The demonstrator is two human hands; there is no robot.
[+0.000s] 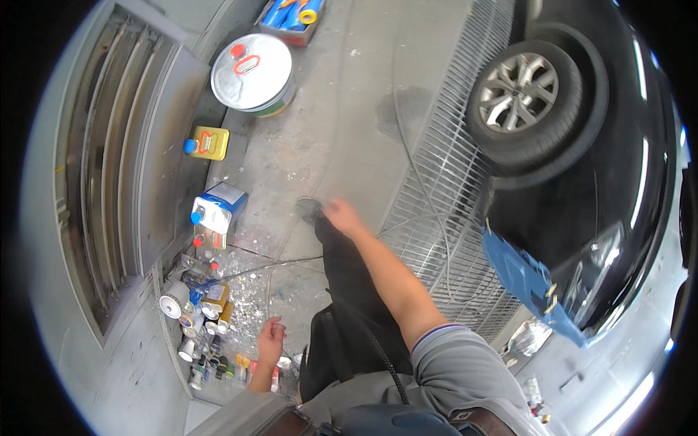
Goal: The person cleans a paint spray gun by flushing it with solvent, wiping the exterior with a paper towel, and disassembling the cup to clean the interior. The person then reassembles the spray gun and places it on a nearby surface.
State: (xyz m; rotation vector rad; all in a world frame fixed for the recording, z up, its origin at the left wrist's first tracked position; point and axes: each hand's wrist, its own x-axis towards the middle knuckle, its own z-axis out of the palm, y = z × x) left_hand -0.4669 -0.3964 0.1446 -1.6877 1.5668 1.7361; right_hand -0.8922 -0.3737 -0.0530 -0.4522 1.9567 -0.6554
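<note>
My left hand [271, 339] hangs in the air with its fingers loosely bent and apart, and nothing shows in it. Below and left of it in the picture stands a cluster of spray gun cups and small bottles [196, 321] on the paint-spattered floor. Out in front, above the black shoe [310, 210], is my right hand [342, 217]. Motion blur hides its fingertips, so I cannot tell how its fingers sit; no object is seen in it. Nearest on the left are a blue-and-white metal can [218, 210] and a smaller can with a red cap [211, 240].
A yellow can [212, 143] and a large metal drum [252, 73] line the left wall, near a box of blue rolls [292, 24]. Hoses [401, 131] trail over the floor and the metal grating [436, 180]. At right stands a black car [589, 191] with blue masking [515, 275].
</note>
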